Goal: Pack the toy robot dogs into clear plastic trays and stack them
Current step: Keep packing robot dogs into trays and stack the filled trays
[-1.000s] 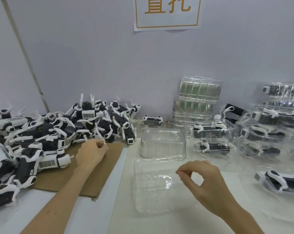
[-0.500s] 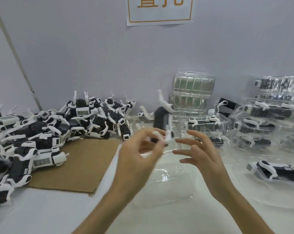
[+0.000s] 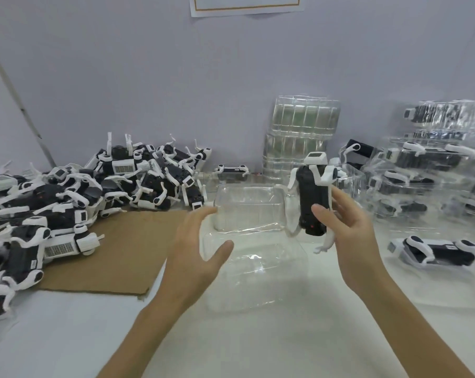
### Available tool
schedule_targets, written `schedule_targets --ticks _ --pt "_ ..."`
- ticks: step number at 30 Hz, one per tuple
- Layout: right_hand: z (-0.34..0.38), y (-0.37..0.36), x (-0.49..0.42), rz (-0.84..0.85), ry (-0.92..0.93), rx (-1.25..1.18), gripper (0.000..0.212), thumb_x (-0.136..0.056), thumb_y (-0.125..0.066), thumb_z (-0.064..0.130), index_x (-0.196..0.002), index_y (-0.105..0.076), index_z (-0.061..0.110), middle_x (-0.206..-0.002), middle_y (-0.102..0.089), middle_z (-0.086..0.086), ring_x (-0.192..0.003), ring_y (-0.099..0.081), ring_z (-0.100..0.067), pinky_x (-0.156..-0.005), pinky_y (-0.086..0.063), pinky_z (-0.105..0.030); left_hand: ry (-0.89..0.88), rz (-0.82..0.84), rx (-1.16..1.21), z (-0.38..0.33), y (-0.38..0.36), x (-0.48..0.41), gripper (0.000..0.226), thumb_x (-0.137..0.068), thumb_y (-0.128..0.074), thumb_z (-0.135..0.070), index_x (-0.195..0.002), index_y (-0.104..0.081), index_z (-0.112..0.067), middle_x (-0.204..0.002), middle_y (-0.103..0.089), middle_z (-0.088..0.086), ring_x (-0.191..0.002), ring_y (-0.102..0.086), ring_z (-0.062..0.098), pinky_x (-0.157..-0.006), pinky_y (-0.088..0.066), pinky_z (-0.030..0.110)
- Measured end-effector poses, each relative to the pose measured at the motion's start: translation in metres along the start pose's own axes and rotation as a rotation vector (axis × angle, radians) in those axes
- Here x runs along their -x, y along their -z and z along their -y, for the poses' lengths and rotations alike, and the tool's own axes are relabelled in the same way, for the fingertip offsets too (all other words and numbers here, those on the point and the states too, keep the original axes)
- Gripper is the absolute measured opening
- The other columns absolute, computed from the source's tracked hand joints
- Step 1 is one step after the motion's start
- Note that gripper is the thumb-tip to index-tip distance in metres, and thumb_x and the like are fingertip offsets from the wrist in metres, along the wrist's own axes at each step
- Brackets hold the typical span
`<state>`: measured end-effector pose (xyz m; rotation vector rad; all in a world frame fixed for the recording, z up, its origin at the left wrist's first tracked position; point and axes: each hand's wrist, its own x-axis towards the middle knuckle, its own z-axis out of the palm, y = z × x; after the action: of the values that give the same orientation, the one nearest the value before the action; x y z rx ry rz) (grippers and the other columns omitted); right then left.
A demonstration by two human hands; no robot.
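My right hand (image 3: 345,236) holds a black-and-white toy robot dog (image 3: 312,197) upright, head up, between thumb and fingers, above the right end of the empty clear trays. My left hand (image 3: 195,252) hovers open with nothing in it, fingers spread, over the left edge of the near clear tray (image 3: 258,274). A second empty clear tray (image 3: 247,208) lies just behind it. A large pile of loose robot dogs (image 3: 67,203) covers the left of the table.
A brown cardboard sheet (image 3: 127,249) lies under the pile's edge. A stack of empty clear trays (image 3: 299,137) stands against the back wall. Packed trays with dogs (image 3: 427,170) are stacked at the right, and one dog in a tray (image 3: 435,251) lies near my right hand.
My left hand took a dog from the pile, carried it to the middle and passed it over. My right hand now holds it, and my left hand is empty.
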<state>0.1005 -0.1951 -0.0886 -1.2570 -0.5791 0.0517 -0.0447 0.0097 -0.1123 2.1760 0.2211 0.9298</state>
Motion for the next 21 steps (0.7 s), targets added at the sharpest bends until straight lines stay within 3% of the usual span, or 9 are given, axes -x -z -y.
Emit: schedule_targets --ticks 3,5,8,11,18,21 --pt "0.000 0.001 0.002 -0.027 0.075 0.081 0.035 -0.085 -0.073 0.008 -0.115 -0.065 0.024 -0.102 -0.073 0.011 -0.083 -0.067 -0.011 -0.054 -0.054 -0.017 0.204 0.273 0.059 0.032 0.001 0.010 0.091 -0.061 -0.065 -0.077 -0.139 -0.027 -0.051 -0.143 -0.026 -0.036 -0.133 -0.025 -0.018 -0.108 -0.025 0.016" --pt "-0.002 0.002 0.002 -0.016 0.132 0.166 0.034 -0.084 -0.075 0.004 -0.112 -0.065 0.019 -0.101 -0.072 0.011 -0.089 -0.068 -0.010 -0.061 -0.052 -0.013 0.167 0.366 0.004 0.042 -0.004 0.014 0.103 -0.055 -0.073 -0.076 -0.141 -0.020 -0.055 -0.143 -0.017 -0.039 -0.135 -0.020 -0.020 -0.108 -0.024 0.015" --pt "-0.002 -0.002 0.005 0.069 0.216 0.310 0.036 -0.082 -0.076 0.003 -0.113 -0.069 0.022 -0.100 -0.071 0.012 -0.095 -0.066 -0.007 -0.075 -0.049 -0.011 0.170 0.352 0.095 0.043 -0.009 0.016 0.108 -0.056 -0.082 -0.065 -0.145 -0.021 -0.053 -0.142 -0.021 -0.041 -0.137 -0.023 -0.016 -0.110 -0.031 0.021" --pt "-0.005 -0.006 0.009 0.172 0.225 0.378 0.041 -0.082 -0.078 0.005 -0.113 -0.069 0.030 -0.109 -0.070 0.010 -0.104 -0.064 -0.005 -0.087 -0.045 -0.010 0.156 0.388 0.167 0.042 -0.013 0.021 0.109 -0.057 -0.086 -0.060 -0.143 -0.020 -0.062 -0.146 -0.023 -0.042 -0.136 -0.024 -0.020 -0.111 -0.030 0.022" --pt "-0.013 -0.006 0.012 0.334 0.189 0.570 0.042 -0.079 -0.083 0.009 -0.110 -0.072 0.035 -0.108 -0.070 0.026 -0.111 -0.059 0.003 -0.092 -0.042 -0.007 0.161 0.455 0.210 0.039 -0.013 0.023 0.116 -0.054 -0.091 -0.054 -0.142 -0.016 -0.066 -0.150 -0.024 -0.043 -0.144 -0.018 -0.013 -0.121 -0.021 0.033" --pt "-0.014 -0.002 0.009 0.358 0.143 0.633 0.039 -0.077 -0.083 0.010 -0.103 -0.075 0.037 -0.099 -0.069 0.030 -0.103 -0.060 0.002 -0.088 -0.040 -0.006 0.150 0.452 0.182 0.037 -0.012 0.023 0.115 -0.057 -0.090 -0.052 -0.144 -0.015 -0.065 -0.151 -0.024 -0.042 -0.144 -0.018 -0.013 -0.121 -0.022 0.033"
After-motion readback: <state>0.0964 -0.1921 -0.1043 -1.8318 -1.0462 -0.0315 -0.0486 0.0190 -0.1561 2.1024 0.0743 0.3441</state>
